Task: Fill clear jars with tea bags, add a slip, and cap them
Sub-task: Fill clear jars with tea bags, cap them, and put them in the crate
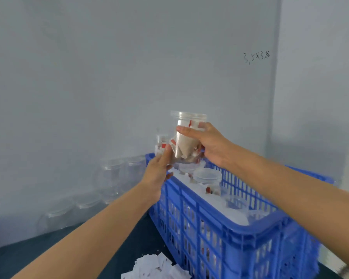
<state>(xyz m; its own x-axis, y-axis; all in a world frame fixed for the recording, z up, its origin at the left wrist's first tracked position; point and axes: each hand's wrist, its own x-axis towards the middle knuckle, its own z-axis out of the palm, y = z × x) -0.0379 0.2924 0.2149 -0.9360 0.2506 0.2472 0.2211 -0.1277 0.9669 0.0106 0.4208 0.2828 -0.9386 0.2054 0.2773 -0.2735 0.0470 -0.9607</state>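
Note:
A clear jar (186, 135) with a clear cap, packed with tea bags and a pale slip, is held up above the far end of the blue crate (238, 236). My right hand (208, 143) grips its side, thumb across the front. At the jar's lower left my left hand (159, 170) touches the base with straight fingers. Another capped jar (208, 181) with tea bags stands in the crate, and one more filled jar (162, 143) shows behind my left hand.
Several empty clear jars (117, 174) are stacked against the grey wall on the left. White paper slips (155, 266) lie on the dark table in front of the crate. The crate holds white tea bags (222, 206).

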